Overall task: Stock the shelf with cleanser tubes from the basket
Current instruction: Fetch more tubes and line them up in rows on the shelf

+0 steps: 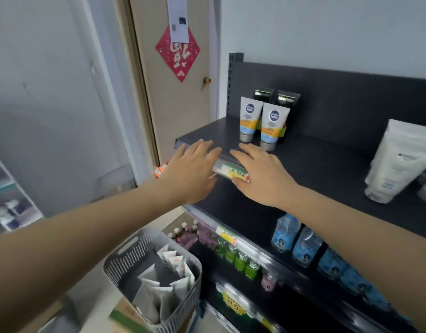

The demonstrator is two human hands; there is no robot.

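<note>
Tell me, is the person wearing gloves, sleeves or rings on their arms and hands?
No. Both the left hand and the right hand are bare, with no gloves, rings or watch showing. The forearms are bare too; no sleeve shows in the picture.

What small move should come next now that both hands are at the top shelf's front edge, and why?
Probably bring one hand, likely the left hand, down to the grey basket and take a tube. Both hands look empty, the right hand lying open on the shelf, which has bare space beside the four standing tubes. The basket holds several more.
</note>
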